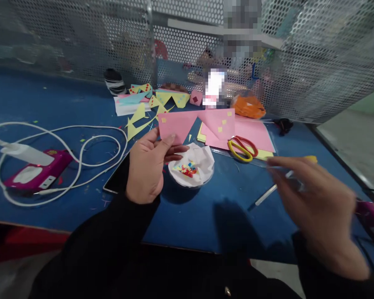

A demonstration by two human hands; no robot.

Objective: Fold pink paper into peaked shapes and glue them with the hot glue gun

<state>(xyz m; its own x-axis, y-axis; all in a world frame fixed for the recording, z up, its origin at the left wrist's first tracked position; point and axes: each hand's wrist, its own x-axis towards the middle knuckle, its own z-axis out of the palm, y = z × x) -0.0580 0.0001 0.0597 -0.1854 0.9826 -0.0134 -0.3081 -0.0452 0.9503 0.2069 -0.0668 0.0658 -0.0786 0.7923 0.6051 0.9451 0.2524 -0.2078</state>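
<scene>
My left hand [149,164] is closed on the left part of a pink paper cutout [176,126], thumb in front. Small yellow squares dot the cutout, which has a V-shaped notch. Below it sits a bowl [191,182] lined with white paper, holding small red, yellow and blue bits [187,169]. My right hand [311,195] is raised at the right, blurred, with thumb and fingertips close together; what they hold, if anything, is too small to make out. Scissors [243,148] with red and yellow handles lie on pink sheets [257,133] behind the bowl.
A white cable [77,126] loops around a purple power bank [40,172] at the left. A dark tablet [116,178] lies under my left forearm. Yellow cutouts [171,97], an orange bag [247,107] and a lit phone [214,87] stand at the back. A white pen [266,195] lies near my right hand.
</scene>
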